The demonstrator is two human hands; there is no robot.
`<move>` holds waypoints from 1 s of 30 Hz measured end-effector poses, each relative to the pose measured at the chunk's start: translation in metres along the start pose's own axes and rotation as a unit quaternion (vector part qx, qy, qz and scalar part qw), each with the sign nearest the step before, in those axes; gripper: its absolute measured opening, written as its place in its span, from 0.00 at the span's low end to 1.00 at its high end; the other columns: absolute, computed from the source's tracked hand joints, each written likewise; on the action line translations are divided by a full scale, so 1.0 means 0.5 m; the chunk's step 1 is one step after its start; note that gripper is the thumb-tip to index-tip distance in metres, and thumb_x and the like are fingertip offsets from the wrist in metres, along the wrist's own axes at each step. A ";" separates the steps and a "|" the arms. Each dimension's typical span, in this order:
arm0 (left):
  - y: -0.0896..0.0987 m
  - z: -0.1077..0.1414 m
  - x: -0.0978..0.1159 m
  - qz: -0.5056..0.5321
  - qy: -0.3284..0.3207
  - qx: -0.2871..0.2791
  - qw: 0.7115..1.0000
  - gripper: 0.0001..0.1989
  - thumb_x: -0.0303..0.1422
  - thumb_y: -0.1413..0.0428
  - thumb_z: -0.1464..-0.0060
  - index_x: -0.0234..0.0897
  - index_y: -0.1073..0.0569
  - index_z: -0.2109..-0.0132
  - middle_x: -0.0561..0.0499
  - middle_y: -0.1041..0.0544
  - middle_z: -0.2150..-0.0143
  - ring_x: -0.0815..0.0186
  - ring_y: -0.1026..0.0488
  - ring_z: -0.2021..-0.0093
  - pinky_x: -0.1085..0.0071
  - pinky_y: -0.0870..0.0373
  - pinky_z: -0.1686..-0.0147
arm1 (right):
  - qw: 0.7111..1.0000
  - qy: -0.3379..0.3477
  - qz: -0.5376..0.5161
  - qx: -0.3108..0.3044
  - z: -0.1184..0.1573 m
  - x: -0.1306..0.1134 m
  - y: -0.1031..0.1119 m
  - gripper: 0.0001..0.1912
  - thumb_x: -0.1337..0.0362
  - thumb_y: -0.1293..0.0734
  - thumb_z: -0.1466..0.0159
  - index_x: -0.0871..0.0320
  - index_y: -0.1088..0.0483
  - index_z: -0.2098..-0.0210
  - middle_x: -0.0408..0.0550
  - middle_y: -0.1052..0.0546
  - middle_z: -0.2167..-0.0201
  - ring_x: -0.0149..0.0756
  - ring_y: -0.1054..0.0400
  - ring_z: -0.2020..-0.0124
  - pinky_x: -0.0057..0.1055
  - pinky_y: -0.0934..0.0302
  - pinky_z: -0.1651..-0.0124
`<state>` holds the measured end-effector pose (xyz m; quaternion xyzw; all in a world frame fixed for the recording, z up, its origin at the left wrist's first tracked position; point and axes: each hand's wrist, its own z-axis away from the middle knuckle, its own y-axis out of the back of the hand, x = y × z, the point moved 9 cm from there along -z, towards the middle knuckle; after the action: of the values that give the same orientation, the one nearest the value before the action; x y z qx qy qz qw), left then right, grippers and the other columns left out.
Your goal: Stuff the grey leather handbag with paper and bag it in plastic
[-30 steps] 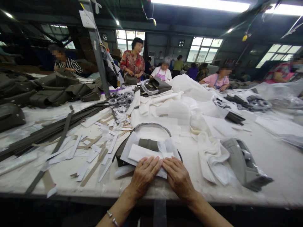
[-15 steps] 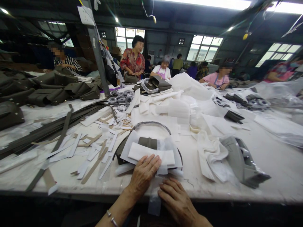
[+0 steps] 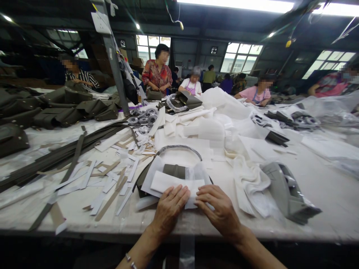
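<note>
A dark olive bag (image 3: 174, 170) lies near the table's front edge, partly covered by white sheets, its wrapped handle (image 3: 181, 146) arching behind it. Across the bag rests a folded white foam piece (image 3: 168, 182). My left hand (image 3: 171, 205) lies with fingers extended on the foam's lower edge. To its right, my right hand (image 3: 217, 207) touches the white wrapping with its fingertips, fingers extended. Between the hands a clear plastic strip (image 3: 187, 246) runs down and hangs over the table edge.
Scattered paper strips (image 3: 108, 183) and long dark straps (image 3: 67, 147) lie left. A grey plastic-wrapped bag (image 3: 288, 190) and crumpled white foam (image 3: 248, 183) are at the right. Beyond are a metal post (image 3: 116, 63), olive bags (image 3: 56, 114) and several people.
My right hand has moved up from the clear strip at the table edge to the right part of the wrapping. The strip hangs lower. My left hand has barely moved.
</note>
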<state>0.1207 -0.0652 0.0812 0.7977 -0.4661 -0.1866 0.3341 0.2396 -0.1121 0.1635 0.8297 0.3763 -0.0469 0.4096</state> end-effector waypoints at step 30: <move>-0.010 -0.012 0.004 0.048 0.067 0.017 0.996 0.13 0.27 0.53 0.34 0.41 0.26 0.49 0.50 0.22 0.47 0.60 0.29 0.43 0.56 0.42 0.42 | 0.990 0.084 0.034 -0.107 0.170 -0.013 -0.150 0.15 0.74 0.41 0.33 0.56 0.30 0.52 0.48 0.20 0.56 0.39 0.29 0.47 0.46 0.42 0.35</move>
<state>0.1283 -0.0633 0.0820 0.7905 -0.4834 -0.1085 0.3600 0.2048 -0.1483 0.0616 0.7945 0.3840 0.0769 0.4641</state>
